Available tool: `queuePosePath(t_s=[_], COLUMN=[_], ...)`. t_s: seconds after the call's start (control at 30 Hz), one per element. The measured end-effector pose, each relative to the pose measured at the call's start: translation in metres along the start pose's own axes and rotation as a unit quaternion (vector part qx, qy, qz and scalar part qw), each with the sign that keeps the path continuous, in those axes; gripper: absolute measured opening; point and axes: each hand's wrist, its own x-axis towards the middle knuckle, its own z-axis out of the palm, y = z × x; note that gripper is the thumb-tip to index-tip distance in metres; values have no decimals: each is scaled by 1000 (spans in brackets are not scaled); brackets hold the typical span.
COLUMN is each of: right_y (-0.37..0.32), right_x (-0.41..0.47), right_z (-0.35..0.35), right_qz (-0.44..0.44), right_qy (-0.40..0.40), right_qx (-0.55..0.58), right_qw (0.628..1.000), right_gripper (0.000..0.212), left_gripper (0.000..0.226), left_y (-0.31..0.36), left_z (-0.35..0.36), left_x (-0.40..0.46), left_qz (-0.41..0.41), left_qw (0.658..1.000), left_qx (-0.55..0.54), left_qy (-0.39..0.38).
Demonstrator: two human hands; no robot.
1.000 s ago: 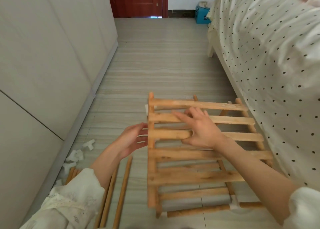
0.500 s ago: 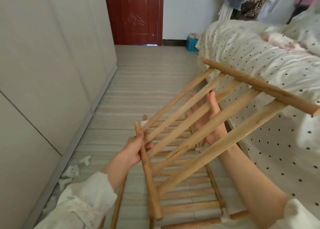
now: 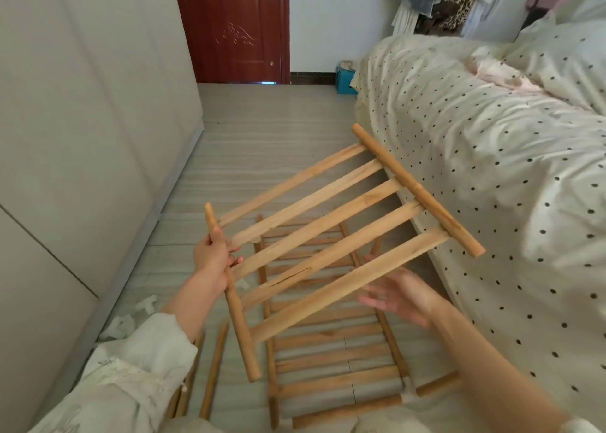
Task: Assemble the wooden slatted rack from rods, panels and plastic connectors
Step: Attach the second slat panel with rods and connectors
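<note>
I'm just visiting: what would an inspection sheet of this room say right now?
Surface: pale striped floor.
Job's things: slatted panel held up tilted; part-built rack flat on the floor; loose rods; white connectors by the wall.
Clutter: nothing seen.
Grips: left hand grips the panel's side rod; right hand open beneath it, blurred.
Cables: nothing seen.
Surroundings: dotted bed, red door, wardrobe, hanging clothes.

The left hand (image 3: 211, 255) is clamped round a rod of the panel (image 3: 328, 232), arm raised. The right hand (image 3: 401, 296) is held open below, fingers spread, blurred.
</note>
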Motion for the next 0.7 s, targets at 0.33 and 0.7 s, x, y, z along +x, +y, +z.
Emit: queuePosePath(t_s=[0.33, 0.7], right_y=[-25, -55], right_x=[-38, -18], right_z=[51, 77], right_qz=[245, 76], right_qy=[-132, -141], right_qx=[-590, -448], right_qw=[758, 880], right_gripper=[49, 41], left_gripper=[19, 27], left_y=[0, 0], left_z=[16, 7], left_x=[-16, 1], left_qz=[24, -16], left_qw=[999, 996], left_qx=[24, -33], left_qy=[8, 80])
